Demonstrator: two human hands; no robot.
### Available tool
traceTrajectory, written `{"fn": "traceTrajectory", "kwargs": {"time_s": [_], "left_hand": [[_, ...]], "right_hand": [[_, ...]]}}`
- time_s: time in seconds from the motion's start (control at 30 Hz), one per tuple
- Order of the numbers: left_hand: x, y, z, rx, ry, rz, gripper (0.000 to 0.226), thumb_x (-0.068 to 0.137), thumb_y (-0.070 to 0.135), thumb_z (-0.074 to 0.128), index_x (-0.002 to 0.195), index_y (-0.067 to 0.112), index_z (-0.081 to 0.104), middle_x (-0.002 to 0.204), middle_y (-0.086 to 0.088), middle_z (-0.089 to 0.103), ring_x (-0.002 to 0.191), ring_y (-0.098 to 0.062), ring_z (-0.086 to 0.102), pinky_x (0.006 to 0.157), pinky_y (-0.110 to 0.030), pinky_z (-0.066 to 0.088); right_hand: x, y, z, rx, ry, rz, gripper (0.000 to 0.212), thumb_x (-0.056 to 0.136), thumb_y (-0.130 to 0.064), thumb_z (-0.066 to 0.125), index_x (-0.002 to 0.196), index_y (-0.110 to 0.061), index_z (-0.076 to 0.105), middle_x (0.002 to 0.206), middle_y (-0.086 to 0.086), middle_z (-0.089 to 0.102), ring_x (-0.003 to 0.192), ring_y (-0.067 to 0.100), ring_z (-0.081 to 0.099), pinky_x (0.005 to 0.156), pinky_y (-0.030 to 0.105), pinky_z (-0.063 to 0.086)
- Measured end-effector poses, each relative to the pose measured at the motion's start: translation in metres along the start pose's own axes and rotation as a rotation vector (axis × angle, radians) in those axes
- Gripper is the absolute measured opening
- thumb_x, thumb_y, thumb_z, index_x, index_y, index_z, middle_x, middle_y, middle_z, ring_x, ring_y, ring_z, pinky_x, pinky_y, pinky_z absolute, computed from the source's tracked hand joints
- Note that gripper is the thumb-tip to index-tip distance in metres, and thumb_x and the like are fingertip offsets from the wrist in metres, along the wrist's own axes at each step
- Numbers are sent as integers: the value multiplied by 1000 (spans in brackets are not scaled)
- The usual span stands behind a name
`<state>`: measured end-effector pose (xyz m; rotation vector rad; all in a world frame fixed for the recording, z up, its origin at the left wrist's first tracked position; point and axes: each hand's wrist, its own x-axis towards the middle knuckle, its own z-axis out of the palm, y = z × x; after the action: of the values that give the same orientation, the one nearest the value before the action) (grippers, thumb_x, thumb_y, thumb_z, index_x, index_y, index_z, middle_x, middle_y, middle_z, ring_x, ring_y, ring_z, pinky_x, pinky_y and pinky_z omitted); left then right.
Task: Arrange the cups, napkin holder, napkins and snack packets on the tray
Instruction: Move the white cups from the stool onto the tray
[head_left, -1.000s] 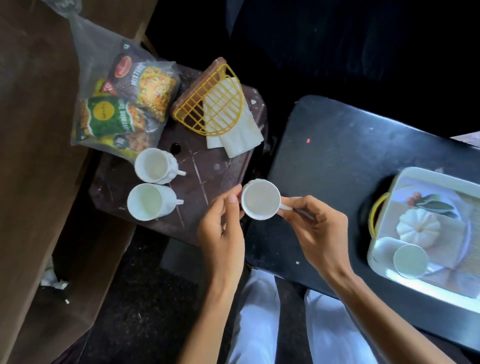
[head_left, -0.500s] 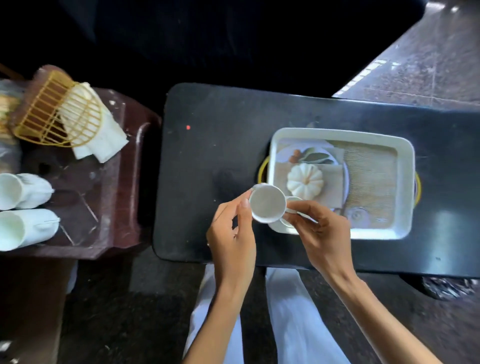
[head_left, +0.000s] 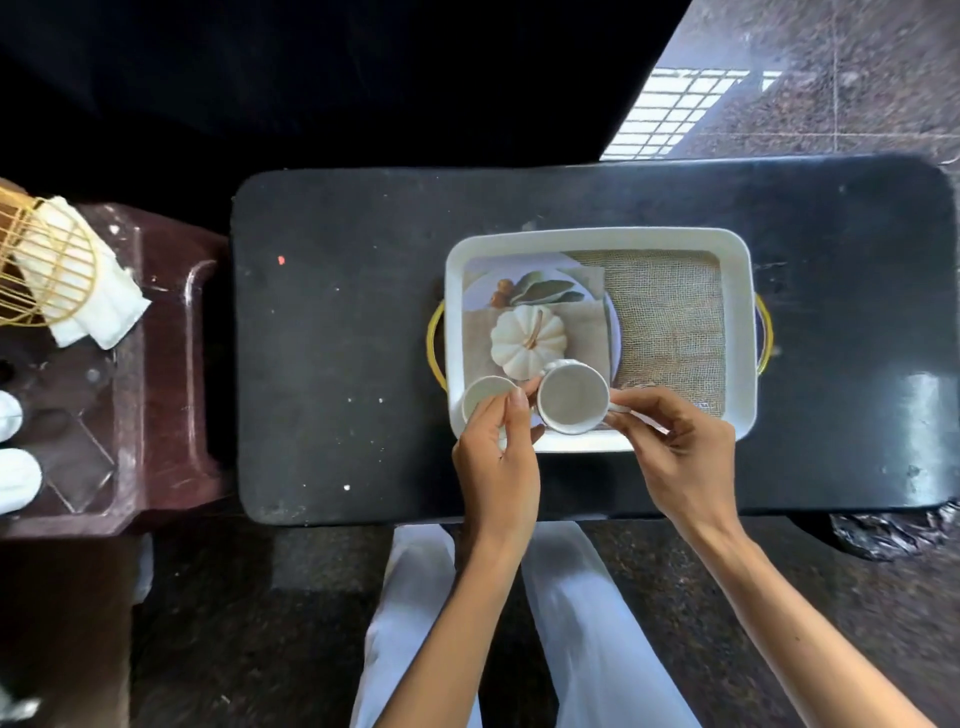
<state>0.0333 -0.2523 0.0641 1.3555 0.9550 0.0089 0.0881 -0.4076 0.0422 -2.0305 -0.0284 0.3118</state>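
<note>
A white tray (head_left: 737, 332) with yellow handles lies on the black table (head_left: 337, 364). Over the tray's near left part I hold a white cup (head_left: 571, 397): my right hand (head_left: 675, 457) pinches its handle and my left hand (head_left: 498, 457) touches its rim with thumb and finger. Another white cup (head_left: 480, 397) stands in the tray's near left corner, partly behind my left fingers. On the brown stool at the left lie the yellow wire napkin holder (head_left: 47, 270) and white napkins (head_left: 104, 312). Two more white cups (head_left: 15, 467) show at the left edge.
The tray's floor carries a printed picture of a white pumpkin (head_left: 527, 340) and burlap cloth. The brown stool (head_left: 166, 389) stands close to the table's left end. My white-trousered legs are below the table's near edge. A crumpled dark bag (head_left: 893, 535) lies under the right corner.
Both hands have carried the cup rightward from the stool's edge to above the tray, beside the cup standing there. My view has swung right, so the snack packets have left the frame.
</note>
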Motion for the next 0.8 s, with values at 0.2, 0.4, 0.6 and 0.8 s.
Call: {"fn": "traceTrajectory", "kwargs": {"time_s": [0.2,0.4,0.6,0.8], "left_hand": [[0,-9,16,-5,49,-50,27,107,31,49,109,34,75,107,13,79,101,3,73,87,-29,63],[-7,-14,18,-40,121,-71,31,108,27,47,113,20,77,106,3,80,101,-3,74,85,-27,63],[-5,-14,14,-58,137,-69,30,107,28,47,102,29,76,94,12,81,102,-8,75,85,-27,63],[1,-15,11,-7,138,-45,31,108,28,45,101,32,76,96,11,81,98,-9,77,90,-32,62]], "right_hand": [[4,20,-10,33,-13,5,17,82,-4,78,95,-16,76,89,-12,76,92,-3,71,82,9,50],[5,36,-15,38,-21,19,19,81,-3,78,93,-17,75,91,-14,74,89,-6,70,80,6,50],[8,53,-15,12,-50,51,15,82,-6,79,97,-9,78,93,-9,77,93,-2,72,81,9,51],[11,60,-6,-13,-90,65,19,82,-3,78,96,-17,77,92,-16,74,93,-5,71,78,6,51]]}}
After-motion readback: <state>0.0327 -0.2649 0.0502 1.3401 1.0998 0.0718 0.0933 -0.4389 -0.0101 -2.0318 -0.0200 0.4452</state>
